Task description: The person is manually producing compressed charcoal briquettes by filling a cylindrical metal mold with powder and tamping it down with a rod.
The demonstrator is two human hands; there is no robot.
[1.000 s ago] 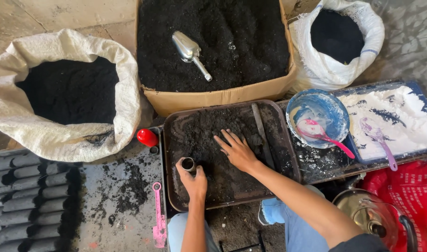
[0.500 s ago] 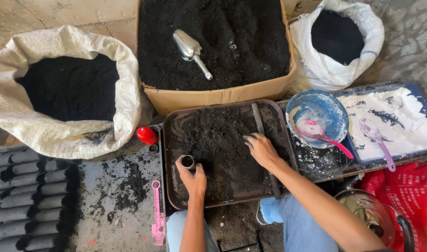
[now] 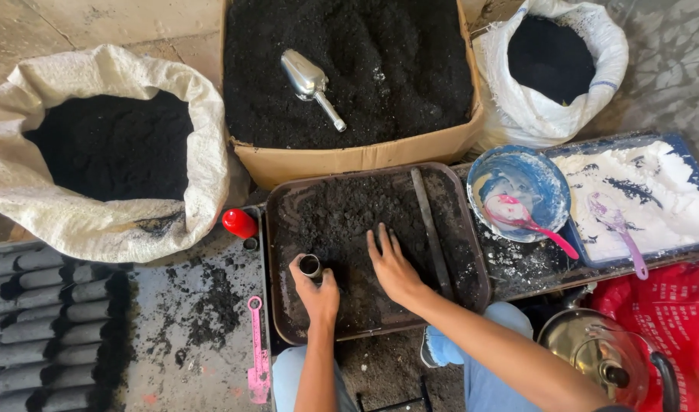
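Observation:
My left hand [image 3: 316, 290] grips a small upright metal tube [image 3: 310, 266] standing in the brown tray [image 3: 282, 229] of black powder [image 3: 349, 221]. My right hand [image 3: 392, 265] lies flat on the powder just right of the tube, fingers spread and pointing away from me. A long flat metal bar [image 3: 432, 233] rests in the tray to the right of that hand.
A cardboard box of black powder with a metal scoop [image 3: 310, 82] stands behind the tray, flanked by two white sacks [image 3: 98, 221] [image 3: 533, 114]. A blue bowl with a pink spoon [image 3: 526, 221], a tray of white powder [image 3: 639, 198], a red cap [image 3: 239, 223], a pink tool [image 3: 259, 351] and several black cylinders [image 3: 29, 336] surround me.
My right hand went right to the metal bar, then came back left and now lies flat on the powder beside the tube. My left hand stayed on the tube.

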